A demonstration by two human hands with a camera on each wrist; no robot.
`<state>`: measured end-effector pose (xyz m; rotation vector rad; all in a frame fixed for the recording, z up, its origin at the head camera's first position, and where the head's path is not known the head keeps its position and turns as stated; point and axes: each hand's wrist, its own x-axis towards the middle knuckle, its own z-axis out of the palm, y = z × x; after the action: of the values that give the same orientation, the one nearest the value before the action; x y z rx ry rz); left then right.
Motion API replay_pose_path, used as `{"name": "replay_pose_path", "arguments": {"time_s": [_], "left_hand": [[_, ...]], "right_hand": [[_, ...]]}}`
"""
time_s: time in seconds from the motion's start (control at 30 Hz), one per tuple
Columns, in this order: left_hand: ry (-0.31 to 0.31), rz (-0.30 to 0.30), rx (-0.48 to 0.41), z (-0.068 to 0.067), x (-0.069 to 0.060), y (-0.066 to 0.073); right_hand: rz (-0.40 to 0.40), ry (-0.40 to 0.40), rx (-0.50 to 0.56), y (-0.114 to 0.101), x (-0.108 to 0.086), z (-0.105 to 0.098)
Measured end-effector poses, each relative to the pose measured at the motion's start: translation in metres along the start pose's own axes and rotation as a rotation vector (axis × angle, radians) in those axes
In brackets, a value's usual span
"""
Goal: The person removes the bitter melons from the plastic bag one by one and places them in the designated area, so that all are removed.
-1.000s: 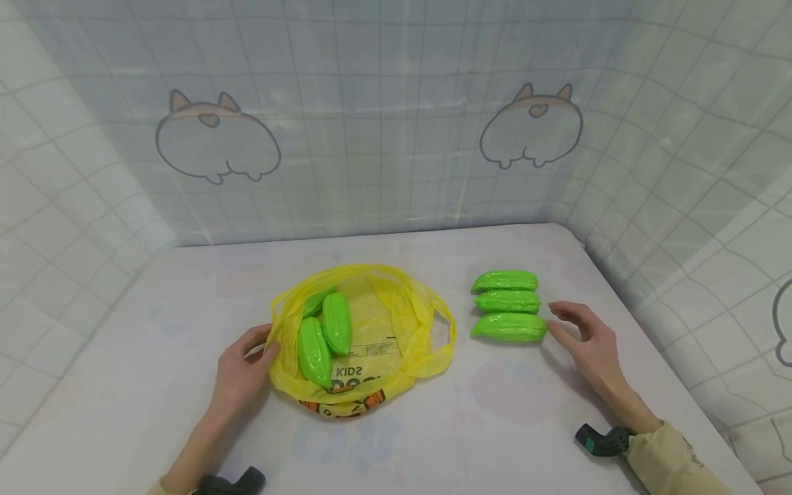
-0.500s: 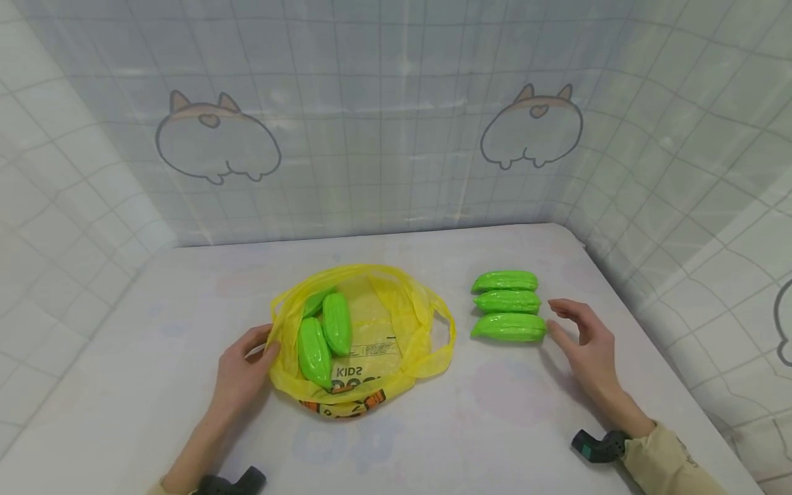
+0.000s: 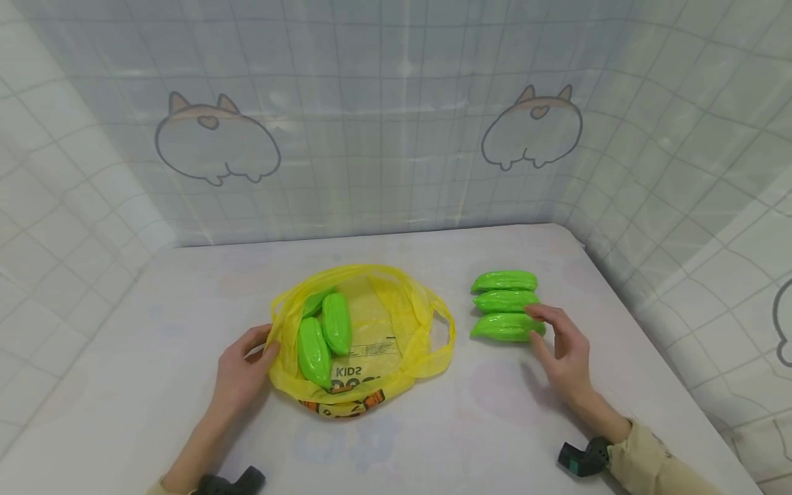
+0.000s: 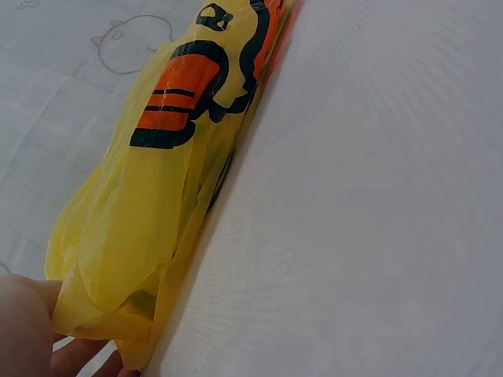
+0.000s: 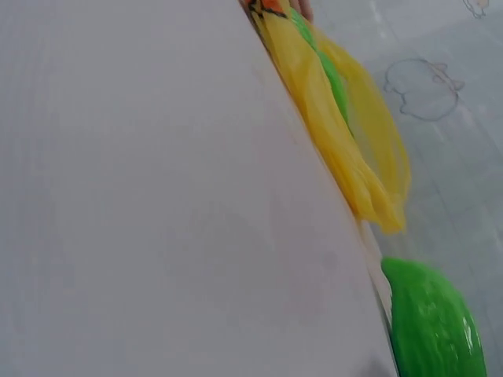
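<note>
Two hands at work on a pale table [image 3: 433, 440]. The rim of a yellow bag [image 3: 405, 323] is held at its left side by the left hand [image 3: 241, 368], the film being pinched narrowly between thumb and fingers, as is also seen from the left wrist. The bag is laid with its mouth facing upward; inside, toward the left, three green gourds are contained: one at the front [image 3: 315, 354], one beside it [image 3: 337, 323] and one partly hidden behind [image 3: 317, 302]. To the right of the bag, three more are arranged in a stacked row, side by side: the nearest gourd [image 3: 504, 327], the middle gourd [image 3: 506, 301] and the farthest gourd [image 3: 505, 280]. The right hand [image 3: 569, 357] is placed at the right end of the nearest gourd, its thumb and bent fingers parted widely about that end; whether contact is made cannot be told. A black device [image 3: 584, 459] is worn on the right wrist, by a beige sleeve [image 3: 658, 460]. The scene is backed by grid-patterned sheeting [image 3: 383, 137]
</note>
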<state>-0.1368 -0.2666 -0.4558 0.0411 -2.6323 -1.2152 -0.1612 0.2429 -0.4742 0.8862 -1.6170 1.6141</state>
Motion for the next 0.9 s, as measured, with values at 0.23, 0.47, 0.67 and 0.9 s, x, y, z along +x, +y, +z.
{"name": "replay_pose_path", "arguments": {"time_s": [0.23, 0.47, 0.67, 0.9], "left_hand": [[0.005, 0.009, 0.000, 0.000, 0.000, 0.000], [-0.015, -0.009, 0.010, -0.002, 0.000, 0.003], [-0.018, -0.007, 0.013, -0.003, 0.000, 0.004], [-0.015, 0.010, -0.004, -0.001, 0.000, 0.001]], "right_hand": [[0.029, -0.061, -0.031, -0.002, -0.004, 0.025], [0.137, -0.106, -0.119, -0.009, -0.006, 0.052], [0.199, -0.146, -0.104, -0.012, -0.011, 0.079], [0.188, -0.195, -0.091, -0.014, -0.012, 0.114]]}}
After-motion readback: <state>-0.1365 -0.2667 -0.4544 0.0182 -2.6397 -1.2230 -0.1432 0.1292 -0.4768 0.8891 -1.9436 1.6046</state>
